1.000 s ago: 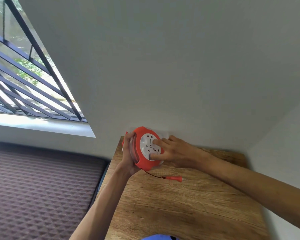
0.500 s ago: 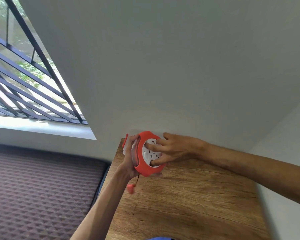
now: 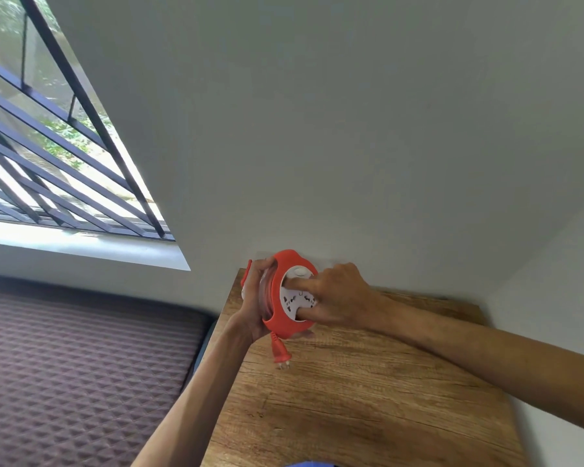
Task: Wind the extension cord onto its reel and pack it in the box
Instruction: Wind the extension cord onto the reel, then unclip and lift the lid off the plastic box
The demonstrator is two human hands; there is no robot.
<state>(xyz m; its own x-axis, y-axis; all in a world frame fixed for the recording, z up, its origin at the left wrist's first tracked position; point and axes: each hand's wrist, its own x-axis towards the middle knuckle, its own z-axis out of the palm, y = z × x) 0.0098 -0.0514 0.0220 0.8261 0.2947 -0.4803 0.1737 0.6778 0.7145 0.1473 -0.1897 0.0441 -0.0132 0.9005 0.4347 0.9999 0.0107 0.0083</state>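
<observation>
An orange cord reel (image 3: 284, 321) with a white socket face is held upright above the far left corner of the wooden table (image 3: 368, 399). My left hand (image 3: 255, 308) grips its rim and back from the left. My right hand (image 3: 338, 299) reaches in from the right, with a finger and thumb pressed into the recesses of the white socket face. Orange cord is coiled inside the reel. Only a short tail hangs out below, ending in the orange plug (image 3: 281, 355) with its pins pointing down just above the table. No box is in view.
A white wall rises directly behind the table and meets another wall on the right. A dark patterned mattress (image 3: 81, 365) lies left of the table. A barred window (image 3: 48, 156) is at the upper left. Something blue (image 3: 312, 464) shows at the bottom edge.
The cord has drawn into the reel. The plug lay on the table a second ago, then swung left off the edge, and now hangs right under the reel. My right hand has turned on the socket face.
</observation>
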